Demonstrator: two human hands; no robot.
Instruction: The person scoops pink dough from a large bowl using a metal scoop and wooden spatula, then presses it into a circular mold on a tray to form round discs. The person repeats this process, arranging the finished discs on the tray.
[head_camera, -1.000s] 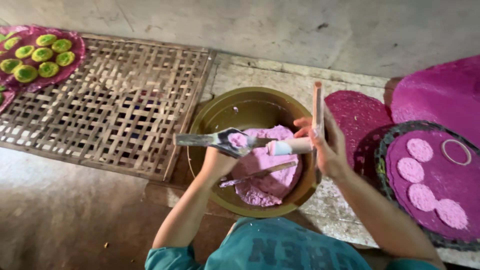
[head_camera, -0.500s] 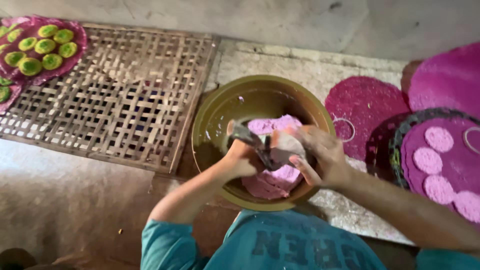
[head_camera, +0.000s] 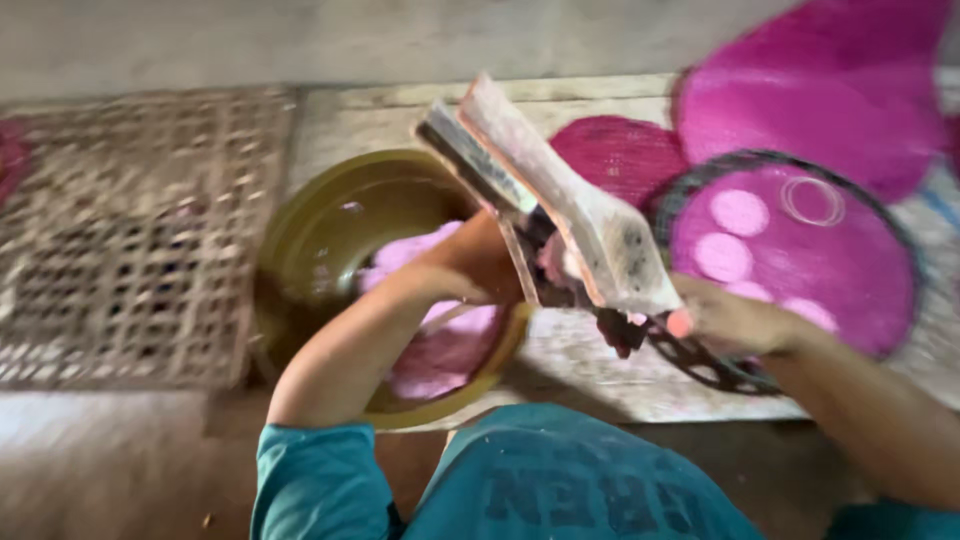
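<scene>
The view is blurred. My left hand is closed around a long dark metal blade that points up and away. My right hand grips the near end of a flat wooden paddle, which lies against the blade. Pink dough smears show where the two tools meet. Both hands are raised above the right rim of a brown round bowl. A lump of pink dough lies in the bowl under my left forearm.
To the right lies a round dark-rimmed woven tray carrying pink dough discs and a thin ring. Behind it are larger pink round mats. A bamboo lattice rack lies on the left. My teal shirt fills the bottom.
The hands have lifted out of the bowl and moved right, raising blade and paddle together, tilted upward. The camera has swung right and closer, so the tray of green pieces is out of view.
</scene>
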